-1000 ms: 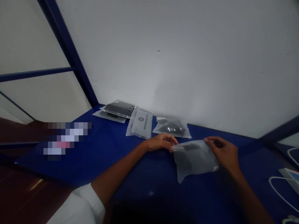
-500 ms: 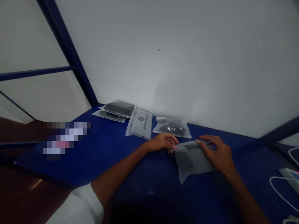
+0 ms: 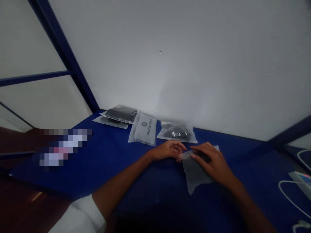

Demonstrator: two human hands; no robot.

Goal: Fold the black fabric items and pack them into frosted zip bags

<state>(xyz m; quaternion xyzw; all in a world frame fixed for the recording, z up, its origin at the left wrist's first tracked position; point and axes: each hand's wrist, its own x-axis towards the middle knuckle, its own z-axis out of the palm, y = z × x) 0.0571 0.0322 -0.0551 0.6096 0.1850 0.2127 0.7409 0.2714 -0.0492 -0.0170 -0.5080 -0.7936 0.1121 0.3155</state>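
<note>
A frosted zip bag (image 3: 197,173) with something dark inside is held at its top edge over the blue table. My left hand (image 3: 169,150) pinches the bag's left top corner, fingers curled. My right hand (image 3: 212,159) grips the top edge further right, thumb on the near side and fingers on the far side, covering part of the bag. Just behind my hands lies another frosted bag (image 3: 178,132) with a black item in it.
A frosted bag printed ROCKBROS (image 3: 143,128) lies left of centre, beside stacked bags with black contents (image 3: 120,114). A white wall (image 3: 160,77) rises behind the blue table (image 3: 109,155). A white cable (image 3: 289,200) and a box-like object (image 3: 301,182) are at the right. A pixelated patch covers the left side.
My right hand has slid left along the bag's top edge, closer to my left hand. My left hand keeps its pinch on the corner. The view has shifted slightly.
</note>
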